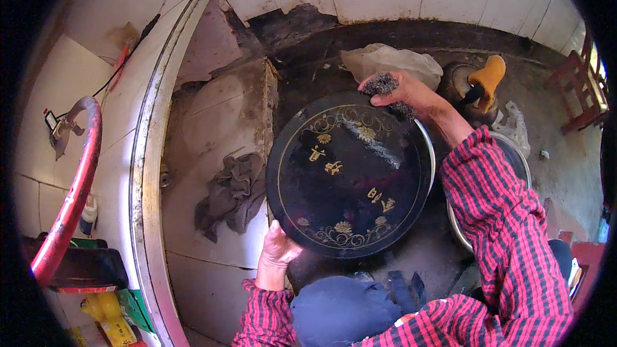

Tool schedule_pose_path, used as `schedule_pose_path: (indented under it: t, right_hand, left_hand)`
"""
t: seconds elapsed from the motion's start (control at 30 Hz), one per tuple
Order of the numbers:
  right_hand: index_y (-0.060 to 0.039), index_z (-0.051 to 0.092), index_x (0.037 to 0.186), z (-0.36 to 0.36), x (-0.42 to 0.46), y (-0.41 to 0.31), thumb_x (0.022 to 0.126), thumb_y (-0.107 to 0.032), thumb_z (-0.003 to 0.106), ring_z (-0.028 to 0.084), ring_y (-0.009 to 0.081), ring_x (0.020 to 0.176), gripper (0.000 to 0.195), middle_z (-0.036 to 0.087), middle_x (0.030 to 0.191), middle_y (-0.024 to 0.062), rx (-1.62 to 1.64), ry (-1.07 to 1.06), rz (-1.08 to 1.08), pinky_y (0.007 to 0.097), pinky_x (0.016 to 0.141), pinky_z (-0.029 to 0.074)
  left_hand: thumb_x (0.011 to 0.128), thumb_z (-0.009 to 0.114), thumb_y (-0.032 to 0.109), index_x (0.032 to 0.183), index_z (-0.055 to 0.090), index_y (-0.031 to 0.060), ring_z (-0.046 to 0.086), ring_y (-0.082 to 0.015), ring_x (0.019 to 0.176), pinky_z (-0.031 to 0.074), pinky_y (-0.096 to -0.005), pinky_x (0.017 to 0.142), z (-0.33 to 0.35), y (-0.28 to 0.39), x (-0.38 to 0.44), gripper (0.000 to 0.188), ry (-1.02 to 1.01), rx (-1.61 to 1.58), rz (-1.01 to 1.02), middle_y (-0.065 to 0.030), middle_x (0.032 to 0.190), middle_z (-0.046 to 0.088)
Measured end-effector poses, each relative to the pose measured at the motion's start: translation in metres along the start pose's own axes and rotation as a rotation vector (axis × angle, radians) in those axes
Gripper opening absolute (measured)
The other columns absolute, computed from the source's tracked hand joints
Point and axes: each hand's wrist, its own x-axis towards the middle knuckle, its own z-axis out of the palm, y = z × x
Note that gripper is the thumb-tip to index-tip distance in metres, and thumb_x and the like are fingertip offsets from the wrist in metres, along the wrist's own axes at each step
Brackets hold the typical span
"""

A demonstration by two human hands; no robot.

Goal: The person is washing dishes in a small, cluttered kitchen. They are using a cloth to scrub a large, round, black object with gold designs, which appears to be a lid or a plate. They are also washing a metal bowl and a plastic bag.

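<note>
A round black panel (352, 217), with gold floral scrolls and gold written characters, lies tilted in front of me. My left hand (279, 249) grips its lower left edge, thumb up, with the other fingers hidden beneath. At the upper right edge, my right hand (409, 92) holds a grey steel wool scrubber (381, 84). More of the same grey mesh shows below that palm. A whitish streak (373, 144) runs slantwise across the panel's upper right part. Part of a pale metal rim (428, 147) peeks out along its right side.
A dark crumpled cloth (236, 193) lies on the stained tiled ledge (212, 246) at left. Beyond the panel are a plastic bag (395, 60) and a dark pot (453, 79) beside an orange handle (489, 77). A metal-rimmed basin (525, 166) sits under my right arm. A wooden chair (578, 89) stands far right.
</note>
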Motion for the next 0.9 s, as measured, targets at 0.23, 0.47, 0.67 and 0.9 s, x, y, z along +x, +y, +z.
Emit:
schedule_pose_path:
  t: [0.23,0.47,0.67,0.9]
  right_hand:
    - [-0.0051,0.064,0.096,0.014,0.019,-0.007,0.067,-0.009,0.072,0.054,0.0096,0.082,0.030,0.062,0.088,0.0007,-0.271,-0.196,-0.055,0.0236,0.077,0.042]
    - [-0.0053,0.061,0.099,0.024,0.021,0.010,0.070,-0.020,0.072,0.057,0.0145,0.086,0.034,0.063,0.091,0.0051,-0.538,-0.125,-0.110,0.0272,0.080,0.043]
    - [-0.0069,0.057,0.109,0.157,-0.005,0.031,0.073,-0.036,0.063,0.040,0.0314,0.117,0.046,0.046,0.123,0.0164,-0.783,0.109,-0.509,0.0420,0.099,0.030]
    - [-0.0026,0.061,0.091,0.073,0.036,0.057,0.083,-0.019,0.050,0.047,0.0318,0.107,0.021,0.055,0.108,0.0176,-0.653,0.469,0.006,0.0409,0.091,0.037]
  left_hand:
    - [0.073,0.067,0.026,0.121,0.046,0.0012,0.052,-0.0262,0.106,0.042,-0.0415,0.091,0.044,0.002,0.009,0.057,0.092,0.366,-0.040,-0.0129,0.116,0.053]
    - [0.069,0.065,0.011,0.119,0.045,0.0011,0.055,-0.0217,0.096,0.043,-0.0337,0.087,0.048,0.003,0.018,0.055,0.091,0.209,-0.173,-0.0096,0.108,0.056]
    - [0.068,0.060,0.003,0.122,0.040,0.0022,0.050,-0.0196,0.102,0.041,-0.0337,0.089,0.059,-0.029,0.025,0.057,0.218,0.306,-0.056,-0.0080,0.112,0.051]
    - [0.069,0.058,0.001,0.119,0.043,0.0008,0.051,-0.0189,0.099,0.041,-0.0325,0.088,0.084,-0.035,0.007,0.053,0.286,0.388,0.012,-0.0074,0.108,0.053]
